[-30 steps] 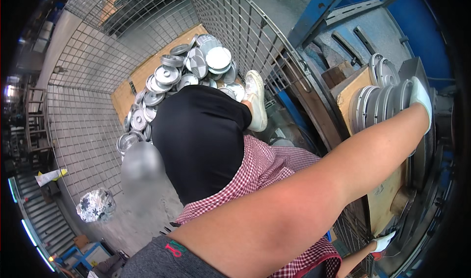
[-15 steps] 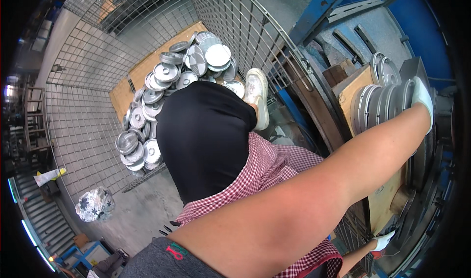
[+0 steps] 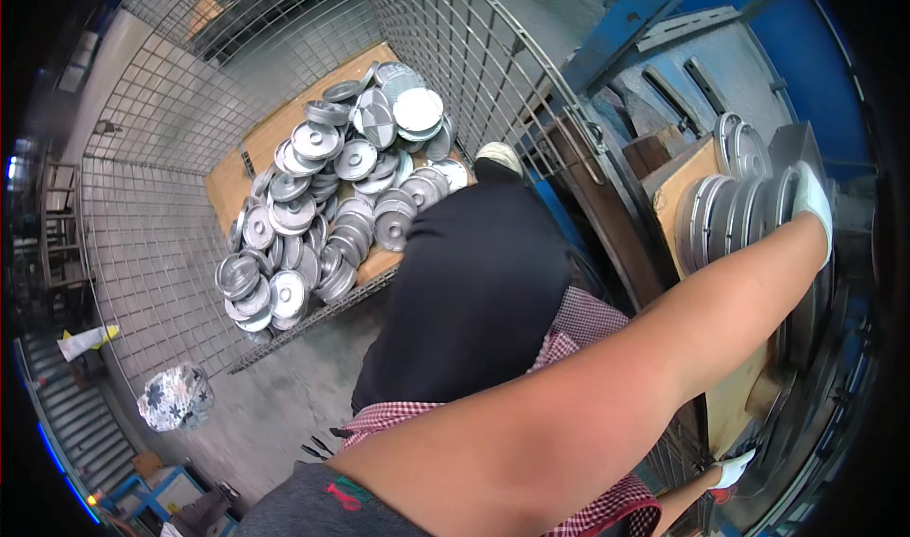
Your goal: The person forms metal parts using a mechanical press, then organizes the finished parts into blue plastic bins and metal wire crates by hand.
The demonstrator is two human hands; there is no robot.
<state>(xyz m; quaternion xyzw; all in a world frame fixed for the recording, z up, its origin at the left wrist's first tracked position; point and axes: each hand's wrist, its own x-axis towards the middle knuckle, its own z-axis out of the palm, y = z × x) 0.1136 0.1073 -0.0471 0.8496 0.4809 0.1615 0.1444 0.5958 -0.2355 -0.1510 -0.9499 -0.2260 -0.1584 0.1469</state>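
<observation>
My left arm reaches across to the right. Its hand (image 3: 812,203), in a white glove, lies against the outer side of the end disc in a row of round grey metal discs (image 3: 725,217) standing on edge. The fingers curve over that disc's rim, partly out of sight. Low on the right, my right hand (image 3: 733,468), also white-gloved, is beside a small red thing (image 3: 722,493). How its fingers are bent is too small to make out. The row stands on a wooden board (image 3: 675,196), with two more discs (image 3: 743,145) behind it.
A wire-mesh cage (image 3: 142,253) on the left holds a heap of metal discs (image 3: 318,139) on a wooden base. Blue machinery (image 3: 626,25) rises at the far right. My shoe (image 3: 500,157) is by the cage. A flowered bundle (image 3: 176,398) lies at lower left.
My black-clad leg has swung right, uncovering more discs in the cage, and it hides most of the shoe. Both hands stay in nearly the same places.
</observation>
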